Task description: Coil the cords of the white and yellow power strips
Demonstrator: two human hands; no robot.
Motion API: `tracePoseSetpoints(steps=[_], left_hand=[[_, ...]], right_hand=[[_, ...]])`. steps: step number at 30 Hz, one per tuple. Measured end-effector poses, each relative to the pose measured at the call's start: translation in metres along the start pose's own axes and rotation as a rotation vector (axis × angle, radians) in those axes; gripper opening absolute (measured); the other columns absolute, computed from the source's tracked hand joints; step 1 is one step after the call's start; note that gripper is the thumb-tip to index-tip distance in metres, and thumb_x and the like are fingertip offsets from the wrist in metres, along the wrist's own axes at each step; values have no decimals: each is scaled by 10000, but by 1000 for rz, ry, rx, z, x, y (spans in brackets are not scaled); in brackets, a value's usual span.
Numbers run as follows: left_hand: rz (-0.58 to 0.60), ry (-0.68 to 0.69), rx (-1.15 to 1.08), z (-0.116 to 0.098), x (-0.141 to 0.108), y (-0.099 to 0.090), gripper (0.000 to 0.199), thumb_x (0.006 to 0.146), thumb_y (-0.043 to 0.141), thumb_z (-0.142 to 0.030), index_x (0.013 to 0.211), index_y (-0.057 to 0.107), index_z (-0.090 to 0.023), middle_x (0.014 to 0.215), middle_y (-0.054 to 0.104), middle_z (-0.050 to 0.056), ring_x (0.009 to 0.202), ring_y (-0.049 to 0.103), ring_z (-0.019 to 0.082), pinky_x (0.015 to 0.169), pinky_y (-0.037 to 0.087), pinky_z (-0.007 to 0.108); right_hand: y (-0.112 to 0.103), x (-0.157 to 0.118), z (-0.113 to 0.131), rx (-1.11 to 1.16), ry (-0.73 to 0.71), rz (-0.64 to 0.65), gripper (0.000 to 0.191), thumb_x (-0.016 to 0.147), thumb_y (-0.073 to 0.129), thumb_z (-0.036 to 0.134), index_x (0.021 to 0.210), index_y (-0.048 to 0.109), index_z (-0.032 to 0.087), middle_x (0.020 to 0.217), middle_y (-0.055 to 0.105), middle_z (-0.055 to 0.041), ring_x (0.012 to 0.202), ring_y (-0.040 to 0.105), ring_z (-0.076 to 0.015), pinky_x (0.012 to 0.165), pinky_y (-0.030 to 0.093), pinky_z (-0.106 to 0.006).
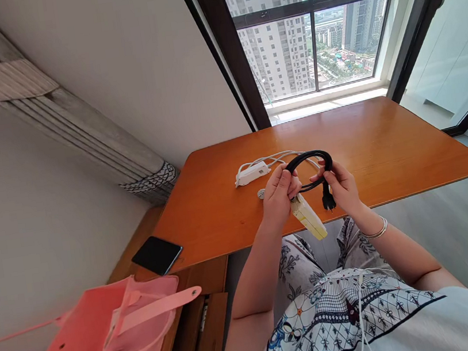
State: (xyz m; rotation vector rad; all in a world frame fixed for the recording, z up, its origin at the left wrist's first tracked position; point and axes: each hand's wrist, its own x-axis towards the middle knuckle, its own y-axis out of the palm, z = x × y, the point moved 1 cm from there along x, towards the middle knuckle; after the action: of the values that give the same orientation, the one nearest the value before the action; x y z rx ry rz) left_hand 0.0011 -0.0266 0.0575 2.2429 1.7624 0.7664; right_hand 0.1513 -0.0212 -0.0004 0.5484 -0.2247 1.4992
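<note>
A black cable (310, 155) is wound into a loop between my two hands above the table's near edge. My left hand (280, 192) is closed around the left side of the loop. A yellowed white power strip (308, 217) hangs just below that hand, tilted. My right hand (341, 185) pinches the right side of the loop, with the black plug (328, 197) dangling beside it. Behind my left hand, a white power strip (253, 173) with a white cord lies on the table, and a round white plug (261, 193) rests near my left wrist.
The orange-brown wooden table (408, 145) stands in front of a window. To the left, a black phone or tablet (157, 255) and an open pink bag (95, 334) rest on a lower wooden surface. A gathered curtain (99, 142) hangs at the left wall.
</note>
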Motion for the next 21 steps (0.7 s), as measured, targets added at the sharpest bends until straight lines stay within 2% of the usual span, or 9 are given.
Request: tracePoseSetpoints(steps=[3, 6, 8, 10, 12, 13, 16, 18, 21], left_hand=[[-54, -21, -25, 1, 1, 3, 371, 767, 786, -477, 720, 596, -162, 477, 282, -91, 427, 279, 42, 466, 300, 179], [-57, -35, -21, 1, 2, 3, 356, 768, 787, -459, 718, 600, -161, 475, 275, -91, 425, 258, 41, 459, 289, 182], [-41, -27, -21, 1, 3, 3, 366, 752, 795, -470, 713, 606, -159, 473, 271, -92, 424, 253, 39, 452, 277, 180], [-31, 4, -14, 1, 5, 3, 372, 732, 806, -483, 730, 625, -158, 473, 273, -92, 427, 255, 39, 446, 260, 178], [-45, 35, -10, 1, 6, 3, 350, 725, 814, -465, 804, 656, -164, 479, 287, -93, 428, 263, 41, 442, 252, 179], [-67, 46, -14, 1, 6, 3, 335, 727, 816, -439, 859, 665, -171, 485, 294, -95, 426, 269, 42, 442, 255, 180], [-164, 69, -39, 2, 8, 3, 324, 739, 810, -347, 984, 652, -207, 513, 322, -102, 420, 294, 40, 447, 273, 176], [-218, 87, -33, 2, 9, 3, 333, 734, 813, -319, 1001, 640, -221, 530, 350, -101, 431, 322, 39, 451, 283, 170], [-278, 118, -7, 1, 10, 4, 330, 730, 821, -311, 989, 634, -227, 552, 382, -97, 460, 362, 43, 463, 306, 163]], right_hand=[[4, -5, -6, -37, -67, -34, 402, 935, 565, 505, 1255, 498, 271, 993, 616, -30, 749, 691, -146, 825, 570, -370], [6, -11, -12, -34, -216, -93, 455, 945, 581, 404, 1347, 374, 347, 1144, 578, -47, 752, 676, -126, 813, 571, -373], [4, -15, -13, -106, -320, -80, 306, 958, 559, 347, 1247, 459, 341, 1139, 574, -48, 817, 672, -143, 824, 570, -388], [2, -17, -15, -250, -399, -22, 104, 974, 503, 307, 1028, 590, 287, 1078, 578, -62, 891, 662, -174, 852, 567, -414], [0, -20, -16, -389, -443, 27, 237, 976, 454, 275, 861, 660, 254, 1041, 563, -81, 930, 654, -197, 874, 562, -440], [-1, -22, -17, -442, -448, 38, 281, 972, 440, 261, 847, 691, 255, 1037, 552, -87, 936, 650, -205, 875, 562, -447], [-1, -28, -20, -560, -406, 41, 321, 958, 430, 255, 1070, 729, 283, 1057, 536, -104, 1010, 628, -235, 902, 556, -459], [1, -33, -23, -616, -389, 93, 369, 949, 464, 311, 1260, 658, 270, 1126, 526, -124, 1108, 594, -267, 964, 531, -485], [3, -37, -26, -666, -398, 214, 653, 821, 666, 521, 1391, 524, 236, 1233, 493, -151, 1220, 529, -327, 1039, 479, -545]])
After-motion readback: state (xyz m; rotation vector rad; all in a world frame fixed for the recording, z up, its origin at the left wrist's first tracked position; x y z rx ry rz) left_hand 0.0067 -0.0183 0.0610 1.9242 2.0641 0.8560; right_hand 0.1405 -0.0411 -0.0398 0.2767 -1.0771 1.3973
